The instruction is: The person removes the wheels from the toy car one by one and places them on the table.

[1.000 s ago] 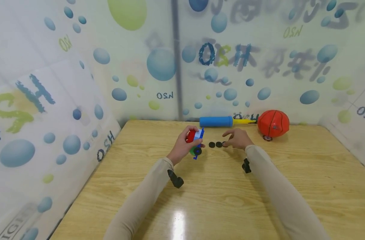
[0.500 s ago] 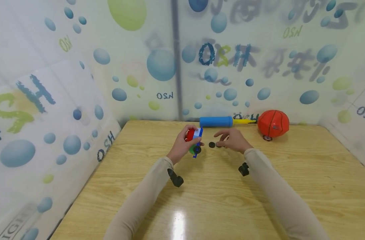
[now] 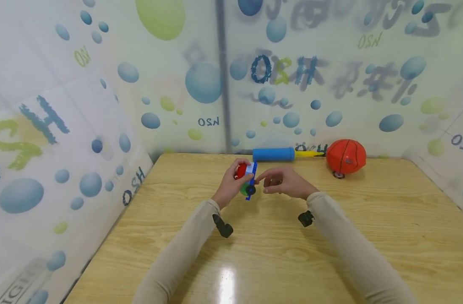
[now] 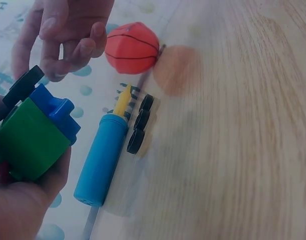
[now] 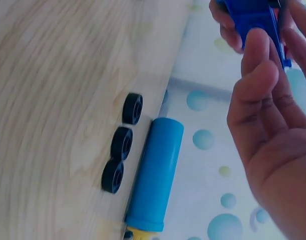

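My left hand [image 3: 227, 185] grips a small block-built toy vehicle [image 3: 253, 174] with red, white, green and blue parts. One black wheel [image 4: 23, 86] sits on its side, beside the green block [image 4: 33, 140]. Close to the toy's right is my right hand [image 3: 288, 180], its index finger stretched toward the blue base [image 5: 250, 17] and its other fingers loosely bent. Whether that fingertip touches the base I cannot tell. Nothing shows in the right hand. Three loose black wheels [image 5: 121, 142] stand in a row on the table; in the head view the right hand hides them.
A blue hand pump [image 3: 273, 154] with a yellow nozzle lies along the table's back edge. To its right sits a red basketball-patterned balloon or ball [image 3: 346, 156]. A patterned sheet [image 3: 170, 84] rises behind the wooden table [image 3: 269, 253].
My right hand has moved left from the loose wheels to the toy, its index finger straightening. The left hand keeps its hold on the toy, almost in place.
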